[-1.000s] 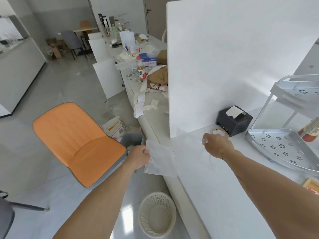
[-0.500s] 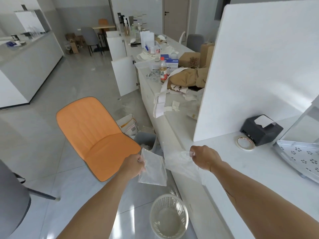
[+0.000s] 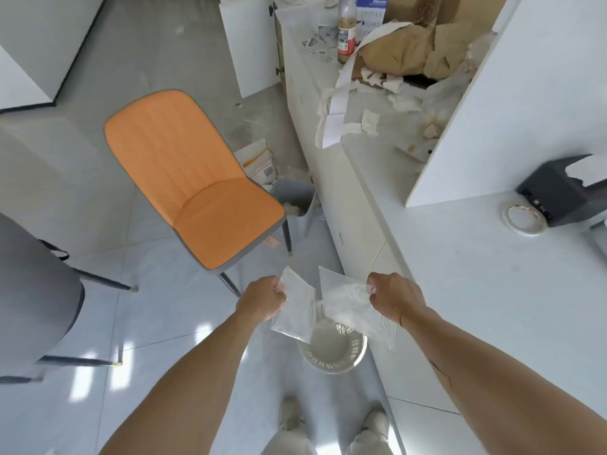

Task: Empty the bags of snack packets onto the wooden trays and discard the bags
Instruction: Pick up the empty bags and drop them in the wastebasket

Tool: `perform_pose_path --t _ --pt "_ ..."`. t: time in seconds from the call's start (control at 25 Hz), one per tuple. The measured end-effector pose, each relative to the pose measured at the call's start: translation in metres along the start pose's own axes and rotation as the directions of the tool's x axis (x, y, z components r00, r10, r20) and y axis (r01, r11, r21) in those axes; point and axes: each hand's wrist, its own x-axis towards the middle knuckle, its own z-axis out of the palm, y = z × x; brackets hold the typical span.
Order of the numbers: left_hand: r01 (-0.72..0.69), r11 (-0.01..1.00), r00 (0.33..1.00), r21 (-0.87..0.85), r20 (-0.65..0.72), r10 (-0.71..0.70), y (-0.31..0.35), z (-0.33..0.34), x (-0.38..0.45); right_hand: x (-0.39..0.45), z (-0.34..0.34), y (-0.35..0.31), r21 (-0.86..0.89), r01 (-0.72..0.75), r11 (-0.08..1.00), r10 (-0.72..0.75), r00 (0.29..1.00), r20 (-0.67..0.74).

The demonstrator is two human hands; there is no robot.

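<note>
The person stands over a white slotted wastebasket [image 3: 331, 351] on the tiled floor, with both arms stretched out above it. The left hand [image 3: 262, 298] is clenched on the upper edge of 1 clear plastic bag [image 3: 295, 310], which hangs limp and looks empty, its lower corner over the basket's rim. The right hand [image 3: 392, 295] grips a 2nd clear plastic bag [image 3: 348, 307] by its top, and this one also droops flat over the basket's opening. The 2 bags hang just beside each other, edges nearly touching, and neither is inside the basket. To the right runs a white counter [image 3: 460, 290], carrying a roll of tape [image 3: 524, 220] next to a dark receipt printer [image 3: 565, 195]. Beyond a white upright panel [image 3: 512, 93], crumpled brown paper [image 3: 410, 47] and a bottle [image 3: 346, 27] lie on the counter. An orange chair [image 3: 193, 178] stands on the floor to the left, with a grey bin [image 3: 295, 200] beside it against the counter.
</note>
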Motion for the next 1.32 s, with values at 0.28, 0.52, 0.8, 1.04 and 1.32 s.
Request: perform_pose_path --t 0.28,0.52,0.8,1.04,1.32 --pt "0.07 0.996 0.996 0.052 0.049 -0.073 -0.04 0.071 0.034 0.031 0.083 0.007 -0.021 -0.091 0.996 0.092 0.989 0.119" --pt "0.097 0.989 0.987 0.113 0.12 -0.111 -0.072 0.151 0.098 0.086 0.171 0.018 -0.019 -0.166 0.986 0.166 0.97 0.178" --pt "0.16 0.981 0.96 0.111 0.212 -0.181 -0.128 0.261 0.181 0.16 0.295 0.037 0.072 -0.269 0.96 0.244 0.936 0.252" --pt "0.206 0.977 0.95 0.046 0.23 -0.211 -0.158 0.349 0.258 0.223 0.401 0.064 0.085 -0.337 0.938 0.302 0.911 0.279" --pt "0.264 0.964 0.925 0.034 0.274 -0.263 -0.182 0.432 0.313 0.276 0.487 0.082 0.111 -0.384 0.917 0.33 0.883 0.334"
